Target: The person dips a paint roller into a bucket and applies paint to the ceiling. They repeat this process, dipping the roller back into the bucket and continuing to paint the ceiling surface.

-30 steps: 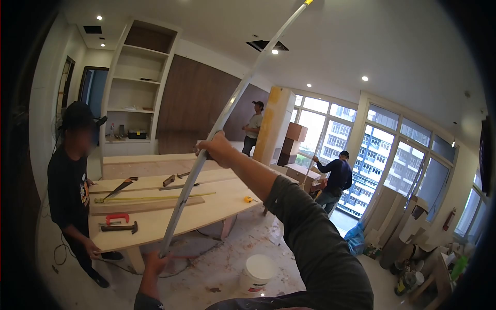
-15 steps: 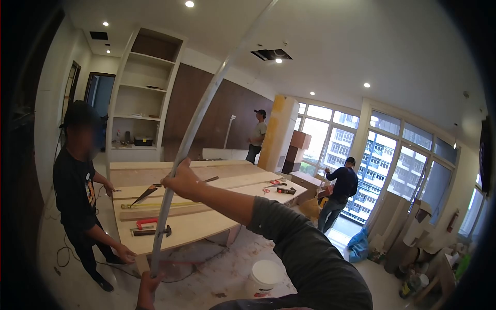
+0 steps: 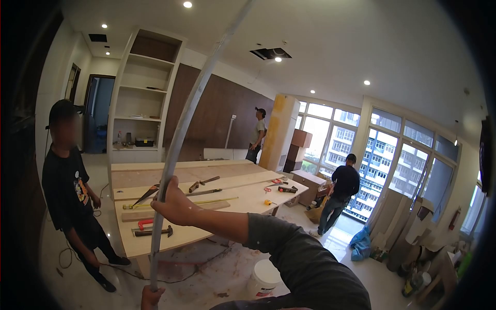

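Observation:
A long, narrow grey metal bar [image 3: 185, 113] stands tilted in front of me, running from the floor area up past the top of the view. My right hand [image 3: 174, 202] is closed around its middle, with the fingers partly behind it. Low down, my left hand [image 3: 151, 297] grips the same bar, cut off by the bottom edge. Behind the bar lies a pale wooden tabletop [image 3: 232, 219]. On it, close to the bar, are a hammer [image 3: 155, 232], a red clamp [image 3: 146, 223], a handsaw [image 3: 148, 194] and a yellow measuring tape strip [image 3: 214, 200].
A person [image 3: 70, 191] in a black shirt stands left of the table. Another [image 3: 256, 134] is by the brown wall panel, a third [image 3: 341, 191] near the windows. A white bucket [image 3: 264, 279] stands on the dusty floor, where a cable runs. Boards [image 3: 382, 212] lean at right.
The bar's upper part has swung left, and my right hand sits lower in view. The person at left has drawn their hands back from the table and stepped away slightly.

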### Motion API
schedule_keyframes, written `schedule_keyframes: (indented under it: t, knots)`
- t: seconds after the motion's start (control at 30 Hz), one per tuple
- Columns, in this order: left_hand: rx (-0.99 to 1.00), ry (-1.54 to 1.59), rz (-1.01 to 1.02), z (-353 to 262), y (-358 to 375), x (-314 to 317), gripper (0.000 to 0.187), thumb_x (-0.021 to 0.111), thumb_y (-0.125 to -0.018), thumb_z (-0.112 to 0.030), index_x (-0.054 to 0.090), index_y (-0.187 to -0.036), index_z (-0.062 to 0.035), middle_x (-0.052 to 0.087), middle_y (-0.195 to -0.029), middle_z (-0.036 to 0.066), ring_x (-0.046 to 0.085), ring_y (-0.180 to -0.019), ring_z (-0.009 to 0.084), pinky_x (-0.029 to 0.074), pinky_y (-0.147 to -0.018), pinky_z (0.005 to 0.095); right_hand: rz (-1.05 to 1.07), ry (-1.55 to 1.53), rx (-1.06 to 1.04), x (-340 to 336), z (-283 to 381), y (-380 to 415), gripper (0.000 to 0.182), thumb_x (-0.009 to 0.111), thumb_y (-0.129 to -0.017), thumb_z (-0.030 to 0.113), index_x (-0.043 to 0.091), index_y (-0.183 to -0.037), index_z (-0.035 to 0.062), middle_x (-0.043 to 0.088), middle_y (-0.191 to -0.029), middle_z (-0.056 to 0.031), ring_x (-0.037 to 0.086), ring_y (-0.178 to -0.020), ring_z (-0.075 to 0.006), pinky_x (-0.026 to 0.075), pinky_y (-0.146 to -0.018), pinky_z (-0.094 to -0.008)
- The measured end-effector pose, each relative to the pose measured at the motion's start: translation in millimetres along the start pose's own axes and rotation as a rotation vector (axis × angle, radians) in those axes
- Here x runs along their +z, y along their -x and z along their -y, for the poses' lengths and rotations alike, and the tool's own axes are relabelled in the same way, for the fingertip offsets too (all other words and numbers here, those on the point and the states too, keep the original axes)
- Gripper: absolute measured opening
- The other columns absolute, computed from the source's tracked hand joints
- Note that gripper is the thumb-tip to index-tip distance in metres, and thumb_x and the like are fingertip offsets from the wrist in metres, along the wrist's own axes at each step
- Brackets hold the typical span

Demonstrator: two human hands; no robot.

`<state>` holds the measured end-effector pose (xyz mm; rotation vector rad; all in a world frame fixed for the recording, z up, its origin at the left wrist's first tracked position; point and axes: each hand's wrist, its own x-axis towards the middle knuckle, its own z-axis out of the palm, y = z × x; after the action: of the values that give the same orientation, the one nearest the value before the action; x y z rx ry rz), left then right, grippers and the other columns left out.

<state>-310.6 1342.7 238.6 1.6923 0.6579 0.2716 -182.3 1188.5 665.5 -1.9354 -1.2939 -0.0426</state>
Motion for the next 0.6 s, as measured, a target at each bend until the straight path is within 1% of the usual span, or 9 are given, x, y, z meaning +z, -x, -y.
schedule_keyframes:
  t: [0.07,0.1,0.17,0.2,0.3,0.37,0.4,0.47,0.6]
  knots:
    - [-0.017,-0.084,0.006,-2.0,-3.4,2.9,0.028,0.079,-0.070,-0.020,0.059,-0.062,-0.0024,0.057,-0.053,0.007,0.056,-0.048,0.0166,0.044,-0.051,0.0357,0.035,-0.056,0.055,-15.1,10.1,9.5,0.064,0.062,-0.088,0.023,0.019,-0.116,-0.0155,0.056,-0.091,-0.0246,0.063,-0.088,-0.0305,0.050,-0.082,-0.0391]
    - [-0.025,-0.126,0.008,-5.8,-2.4,3.6,0.028,0.079,-0.070,-0.020,0.059,-0.061,-0.0026,0.057,-0.053,0.007,0.056,-0.049,0.0166,0.044,-0.051,0.0356,-0.003,-0.048,0.027,-17.5,3.8,8.4,0.063,0.063,-0.088,0.023,0.020,-0.116,-0.0147,0.057,-0.091,-0.0240,0.063,-0.087,-0.0300,0.050,-0.081,-0.0390]
    - [0.073,-0.158,0.002,-15.1,-2.8,2.8,0.034,0.078,-0.072,-0.026,0.058,-0.063,0.0003,0.056,-0.054,0.008,0.054,-0.050,0.0182,0.043,-0.052,0.0384,-0.081,-0.034,-0.028,-22.4,-9.5,1.4,0.062,0.064,-0.087,0.023,0.023,-0.116,-0.0129,0.057,-0.091,-0.0227,0.063,-0.085,-0.0290,0.050,-0.080,-0.0388]
    - [0.123,-0.175,0.001,-20.0,-0.1,4.7,0.037,0.077,-0.073,-0.029,0.058,-0.064,0.0017,0.056,-0.054,0.009,0.053,-0.050,0.0190,0.042,-0.053,0.0398,-0.076,-0.050,-0.001,-27.0,-10.6,3.2,0.062,0.064,-0.087,0.023,0.023,-0.116,-0.0126,0.058,-0.091,-0.0222,0.063,-0.085,-0.0285,0.050,-0.080,-0.0384]
    - [0.200,-0.074,0.019,-26.2,3.2,20.2,0.037,0.077,-0.073,-0.030,0.060,-0.066,0.0016,0.057,-0.055,0.009,0.053,-0.052,0.0192,0.043,-0.054,0.0395,-0.085,-0.081,0.068,-51.5,-5.9,17.7,0.061,0.065,-0.086,0.022,0.025,-0.117,-0.0119,0.060,-0.091,-0.0213,0.064,-0.087,-0.0279,0.050,-0.081,-0.0373]
    - [0.167,-0.129,0.041,-31.8,-2.6,21.8,0.037,0.077,-0.073,-0.031,0.062,-0.068,0.0017,0.058,-0.056,0.008,0.055,-0.054,0.0182,0.044,-0.055,0.0389,-0.112,-0.084,0.100,-60.7,-11.6,15.4,0.060,0.066,-0.086,0.021,0.026,-0.116,-0.0120,0.061,-0.091,-0.0215,0.065,-0.089,-0.0284,0.050,-0.082,-0.0368]
    - [0.148,-0.156,0.053,-32.6,-2.8,25.0,0.037,0.077,-0.073,-0.031,0.062,-0.068,0.0018,0.058,-0.057,0.008,0.055,-0.055,0.0177,0.045,-0.055,0.0386,-0.127,-0.086,0.104,-66.4,-15.3,16.2,0.060,0.066,-0.085,0.020,0.026,-0.116,-0.0116,0.061,-0.091,-0.0219,0.065,-0.088,-0.0284,0.051,-0.080,-0.0364]
    - [0.196,-0.177,0.071,-39.1,-0.3,33.6,0.037,0.077,-0.073,-0.032,0.064,-0.071,0.0021,0.060,-0.059,0.009,0.056,-0.057,0.0169,0.045,-0.056,0.0380,-0.159,-0.092,0.111,-80.6,-22.5,19.7,0.059,0.067,-0.085,0.018,0.027,-0.116,-0.0109,0.062,-0.091,-0.0228,0.067,-0.088,-0.0285,0.053,-0.076,-0.0356]
    - [0.233,-0.204,0.063,-69.4,6.7,46.1,0.037,0.076,-0.074,-0.033,0.067,-0.076,0.0022,0.062,-0.062,0.009,0.058,-0.060,0.0164,0.047,-0.059,0.0371,-0.133,-0.205,0.161,-111.9,-31.1,19.8,0.057,0.066,-0.084,0.014,0.024,-0.114,-0.0104,0.059,-0.091,-0.0246,0.066,-0.082,-0.0289,0.054,-0.069,-0.0354]
